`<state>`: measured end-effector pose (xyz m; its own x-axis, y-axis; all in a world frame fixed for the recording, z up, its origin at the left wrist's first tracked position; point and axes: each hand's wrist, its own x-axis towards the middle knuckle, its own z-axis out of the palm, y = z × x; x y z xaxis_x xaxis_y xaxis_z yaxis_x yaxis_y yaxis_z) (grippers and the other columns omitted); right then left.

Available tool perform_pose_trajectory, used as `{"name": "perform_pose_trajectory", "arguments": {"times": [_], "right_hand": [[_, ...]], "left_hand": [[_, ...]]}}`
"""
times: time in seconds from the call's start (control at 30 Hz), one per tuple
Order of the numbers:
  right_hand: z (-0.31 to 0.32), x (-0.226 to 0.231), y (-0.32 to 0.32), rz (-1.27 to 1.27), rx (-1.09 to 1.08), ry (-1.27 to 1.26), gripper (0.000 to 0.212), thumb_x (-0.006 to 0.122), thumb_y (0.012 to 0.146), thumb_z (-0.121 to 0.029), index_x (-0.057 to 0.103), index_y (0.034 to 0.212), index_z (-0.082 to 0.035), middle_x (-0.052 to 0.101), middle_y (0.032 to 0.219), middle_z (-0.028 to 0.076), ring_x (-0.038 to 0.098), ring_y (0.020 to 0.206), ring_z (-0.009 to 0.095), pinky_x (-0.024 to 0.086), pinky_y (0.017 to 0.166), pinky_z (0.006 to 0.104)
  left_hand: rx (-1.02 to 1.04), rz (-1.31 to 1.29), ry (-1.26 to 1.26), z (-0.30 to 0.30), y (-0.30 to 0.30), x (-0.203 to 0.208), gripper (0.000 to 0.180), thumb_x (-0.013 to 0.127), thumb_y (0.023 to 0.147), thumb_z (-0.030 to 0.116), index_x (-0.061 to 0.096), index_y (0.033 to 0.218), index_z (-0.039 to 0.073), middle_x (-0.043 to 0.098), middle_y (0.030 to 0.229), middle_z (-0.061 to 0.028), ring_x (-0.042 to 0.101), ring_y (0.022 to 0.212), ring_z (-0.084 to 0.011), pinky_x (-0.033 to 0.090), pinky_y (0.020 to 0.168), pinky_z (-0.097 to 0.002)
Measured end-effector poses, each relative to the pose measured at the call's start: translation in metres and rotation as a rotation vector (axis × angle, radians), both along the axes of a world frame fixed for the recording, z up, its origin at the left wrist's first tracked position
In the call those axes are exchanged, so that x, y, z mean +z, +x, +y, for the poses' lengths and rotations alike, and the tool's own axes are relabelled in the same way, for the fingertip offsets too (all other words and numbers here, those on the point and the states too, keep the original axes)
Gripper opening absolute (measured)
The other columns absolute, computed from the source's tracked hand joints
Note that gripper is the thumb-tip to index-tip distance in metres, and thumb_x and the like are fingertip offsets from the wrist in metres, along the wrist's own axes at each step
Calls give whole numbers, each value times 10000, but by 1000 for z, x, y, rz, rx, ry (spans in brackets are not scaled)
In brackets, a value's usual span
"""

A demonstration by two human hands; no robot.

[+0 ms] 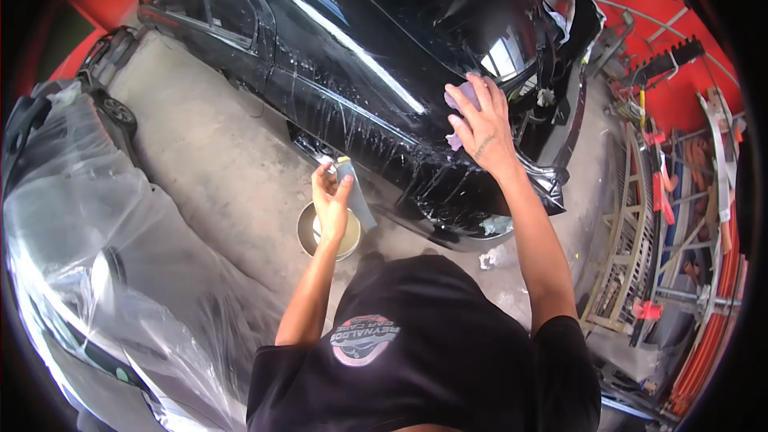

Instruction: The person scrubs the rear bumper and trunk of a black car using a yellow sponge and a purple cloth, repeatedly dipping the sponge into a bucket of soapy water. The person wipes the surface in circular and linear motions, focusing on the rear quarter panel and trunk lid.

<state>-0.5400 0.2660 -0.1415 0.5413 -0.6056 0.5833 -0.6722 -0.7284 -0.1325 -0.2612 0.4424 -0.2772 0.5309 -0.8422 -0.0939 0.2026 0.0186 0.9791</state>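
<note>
My right hand (486, 124) presses a purple cloth or sponge (462, 100) against the wet corner of a black car (360, 88). Its fingers are spread over the purple piece, and part of that piece shows past the thumb. Lower and to the left, my left hand (330, 202) pinches a flat grey sheet (357, 196), sandpaper-like, with a bit of yellow at its top. Directly below that hand, a round bucket (306, 244) with pale liquid stands on the floor, partly covered by my wrist. Water drops and streaks run down the car's dark side panel.
Clear plastic sheeting (104, 208) drapes another car on the left. Concrete floor (200, 112) runs between the two cars. On the right, a rack (680, 248) holds metal parts and orange-red pieces. The black car's end shows exposed, torn parts (552, 112) right of my hand.
</note>
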Motion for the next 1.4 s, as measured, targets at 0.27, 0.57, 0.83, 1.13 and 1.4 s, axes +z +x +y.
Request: {"name": "perform_pose_trajectory", "arguments": {"times": [0.27, 0.57, 0.83, 1.13, 1.4], "right_hand": [[87, 2, 22, -157, 385, 233, 532, 787, 924, -151, 670, 1434, -54, 633, 1397, 209, 650, 1244, 409, 523, 1077, 495], [116, -36, 11, -328, 424, 630, 749, 706, 899, 0, 467, 1606, -64, 604, 1468, 224, 645, 1281, 427, 568, 1013, 474], [80, -11, 3, -508, 356, 578, 615, 681, 918, -1, 571, 1523, 4, 681, 1394, 262, 689, 1271, 430, 558, 1068, 443], [24, -24, -43, -1128, 187, 795, 662, 668, 951, -112, 496, 1541, 135, 654, 1432, 185, 624, 1336, 246, 453, 1169, 384], [28, -34, -45, -1069, 68, 705, 701, 690, 935, -185, 502, 1521, 149, 660, 1407, 214, 645, 1301, 280, 458, 1158, 394]], "left_hand": [[87, -31, -34, -1, -69, 57, 620, 784, 974, 76, 477, 1513, 80, 634, 1179, -71, 619, 1002, -134, 523, 781, -292], [101, -388, -16, 0, -119, 88, 707, 860, 918, 107, 484, 1505, -8, 658, 1310, -153, 636, 1159, -209, 547, 992, -373], [-57, -217, -275, -36, -117, 114, 626, 807, 1024, 282, 506, 1481, -21, 706, 1151, -121, 674, 984, -173, 571, 866, -355], [306, -1024, -178, -259, 165, 228, 641, 664, 1087, 422, 663, 633, -31, 595, 535, -138, 629, 508, -204, 504, 573, -439], [390, -1211, 283, -408, 286, 308, 683, 744, 928, 699, 828, 861, 24, 802, 997, -264, 762, 1030, -476, 566, 954, -543]]}}
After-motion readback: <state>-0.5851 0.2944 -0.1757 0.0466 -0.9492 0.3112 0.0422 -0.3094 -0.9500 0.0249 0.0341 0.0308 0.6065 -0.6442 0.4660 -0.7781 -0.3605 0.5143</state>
